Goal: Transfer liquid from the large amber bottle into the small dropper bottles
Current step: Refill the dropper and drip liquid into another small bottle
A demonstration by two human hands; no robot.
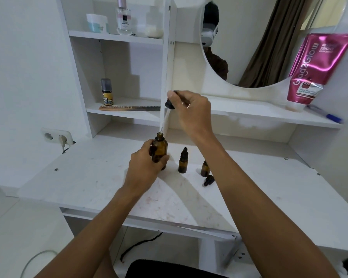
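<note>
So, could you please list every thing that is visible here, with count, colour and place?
large bottle: 1, amber, open, on desk, held by left hand
small bottles: 2, amber; one capped at centre, one open to its right
loose dropper cap: 1, black, lying on desk beside the open small bottle
dropper: 1, black top, clear tube, tip just above large bottle's mouth
comb: 1, brown, lower shelf
tube: 1, pink, right shelf
pen: 1, blue, right shelf
mirror: 1, round, on wall
left hand: grips large bottle
right hand: holds dropper
</note>
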